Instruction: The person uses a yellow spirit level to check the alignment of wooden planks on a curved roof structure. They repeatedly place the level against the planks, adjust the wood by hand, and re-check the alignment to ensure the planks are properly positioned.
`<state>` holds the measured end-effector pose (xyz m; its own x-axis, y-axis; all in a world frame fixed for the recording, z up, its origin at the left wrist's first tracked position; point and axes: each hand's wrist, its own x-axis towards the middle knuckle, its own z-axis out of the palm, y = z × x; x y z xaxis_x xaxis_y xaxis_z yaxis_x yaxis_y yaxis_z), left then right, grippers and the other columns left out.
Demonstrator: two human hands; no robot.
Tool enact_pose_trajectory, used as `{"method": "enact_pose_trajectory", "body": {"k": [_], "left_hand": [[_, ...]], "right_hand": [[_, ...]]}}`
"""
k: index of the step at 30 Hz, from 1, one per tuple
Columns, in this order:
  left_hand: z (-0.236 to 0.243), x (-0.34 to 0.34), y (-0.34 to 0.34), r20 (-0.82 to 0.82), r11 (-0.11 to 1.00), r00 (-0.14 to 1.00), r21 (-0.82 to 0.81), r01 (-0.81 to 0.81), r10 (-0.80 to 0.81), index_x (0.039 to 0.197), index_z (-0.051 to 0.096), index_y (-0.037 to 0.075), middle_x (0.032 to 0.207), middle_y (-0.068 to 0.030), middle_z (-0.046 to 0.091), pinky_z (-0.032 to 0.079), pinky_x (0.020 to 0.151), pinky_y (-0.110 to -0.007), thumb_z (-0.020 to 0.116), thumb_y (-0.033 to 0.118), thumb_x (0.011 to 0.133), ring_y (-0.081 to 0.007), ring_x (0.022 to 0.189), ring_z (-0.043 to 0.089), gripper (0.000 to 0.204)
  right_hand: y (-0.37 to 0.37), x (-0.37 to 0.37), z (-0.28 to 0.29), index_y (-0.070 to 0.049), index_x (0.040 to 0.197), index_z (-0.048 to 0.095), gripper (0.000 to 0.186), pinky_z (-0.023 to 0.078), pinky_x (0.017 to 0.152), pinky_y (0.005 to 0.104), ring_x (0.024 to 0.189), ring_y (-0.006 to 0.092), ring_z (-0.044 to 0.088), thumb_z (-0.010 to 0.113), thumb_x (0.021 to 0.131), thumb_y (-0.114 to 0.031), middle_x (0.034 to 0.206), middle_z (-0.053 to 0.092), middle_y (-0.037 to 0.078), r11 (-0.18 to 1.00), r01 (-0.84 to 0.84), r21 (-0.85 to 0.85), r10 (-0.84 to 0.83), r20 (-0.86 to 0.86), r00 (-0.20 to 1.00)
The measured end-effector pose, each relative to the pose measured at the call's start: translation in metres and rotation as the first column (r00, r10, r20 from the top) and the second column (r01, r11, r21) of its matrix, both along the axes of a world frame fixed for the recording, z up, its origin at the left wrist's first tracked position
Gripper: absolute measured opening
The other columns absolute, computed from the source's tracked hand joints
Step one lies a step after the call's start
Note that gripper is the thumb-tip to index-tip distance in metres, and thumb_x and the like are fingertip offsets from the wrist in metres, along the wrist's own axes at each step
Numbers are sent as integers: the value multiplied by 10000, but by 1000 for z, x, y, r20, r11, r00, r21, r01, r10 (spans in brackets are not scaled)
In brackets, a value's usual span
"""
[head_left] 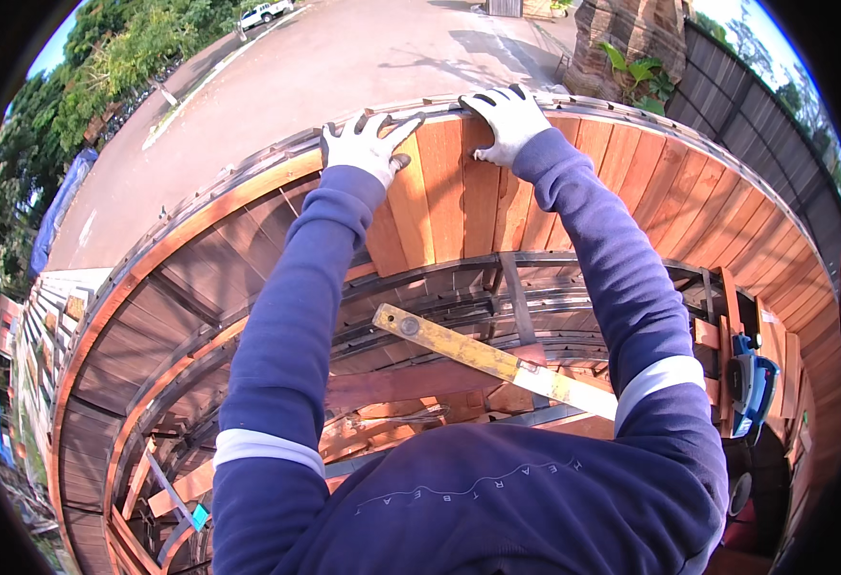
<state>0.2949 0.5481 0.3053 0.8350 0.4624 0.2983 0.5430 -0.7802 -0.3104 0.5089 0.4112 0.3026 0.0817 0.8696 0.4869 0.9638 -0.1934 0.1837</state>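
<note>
Both my hands wear white gloves with dark fingertips and rest at the far edge of a curved run of wooden planks. My left hand point(364, 146) lies with its fingers spread, at the end where the reddish planks point(446, 192) meet the bare framed part. My right hand point(506, 122) is spread over the outer rim of the planks, its thumb on the wood. Neither hand grips anything that I can see. Below my arms a worn yellow spirit level point(454, 345) slants across the frame, its lower end hidden behind my right arm.
A curved wooden frame point(142, 407) sweeps round on the left. Blue-and-white power tool point(752, 388) sits on boards at the right. Loose timber offcuts point(391, 422) lie below me. Beyond the rim are a paved yard point(248, 105), a rocky trunk-like column point(622, 48) and a dark fence point(737, 96).
</note>
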Motion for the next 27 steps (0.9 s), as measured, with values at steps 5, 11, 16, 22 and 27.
{"method": "enact_pose_trajectory", "body": {"k": [5, 11, 16, 22, 27], "left_hand": [[-1, 0, 0, 14, 1000, 1000, 7, 11, -11, 1533, 216, 506, 1554, -15, 394, 248, 1147, -624, 531, 490, 982, -267, 1461, 321, 635], [-3, 1, 1, 22, 999, 999, 26, 25, -25, 1534, 223, 502, 1549, -14, 405, 260, 1136, -620, 533, 494, 979, -265, 1449, 340, 636], [-5, 0, 3, 23, 999, 999, 48, 22, -23, 1531, 238, 500, 1544, -11, 413, 273, 1120, -610, 538, 498, 974, -260, 1442, 352, 633], [-3, 1, 1, 29, 998, 999, 52, 20, -21, 1528, 250, 498, 1542, -13, 414, 264, 1129, -609, 533, 503, 974, -261, 1439, 356, 622], [-8, 1, 1, 39, 998, 999, 62, 28, -30, 1528, 267, 481, 1536, -23, 420, 259, 1136, -605, 535, 504, 972, -264, 1438, 356, 618]], "right_hand": [[-7, 12, -15, -143, 1433, 465, 792, 268, 1158, 521, 1337, 295, 441, 801, 748, -354, 1411, 508, 102, 999, 51, -13, -49, 125, 991], [-5, 8, -15, -100, 1360, 503, 735, 305, 1131, 502, 1276, 322, 479, 814, 726, -306, 1343, 536, 133, 999, 43, 29, -46, 121, 992], [-4, 4, -11, -79, 1331, 515, 742, 341, 1103, 473, 1231, 340, 505, 838, 689, -264, 1335, 546, 154, 999, 20, 51, -24, 93, 995], [-9, 2, -10, -69, 1349, 501, 749, 333, 1112, 476, 1248, 339, 495, 830, 704, -260, 1364, 527, 157, 998, 24, 56, -29, 94, 995], [-10, 4, -18, -100, 1389, 480, 744, 304, 1130, 488, 1306, 315, 454, 803, 747, -291, 1363, 508, 133, 999, 26, 44, -31, 124, 992]]}}
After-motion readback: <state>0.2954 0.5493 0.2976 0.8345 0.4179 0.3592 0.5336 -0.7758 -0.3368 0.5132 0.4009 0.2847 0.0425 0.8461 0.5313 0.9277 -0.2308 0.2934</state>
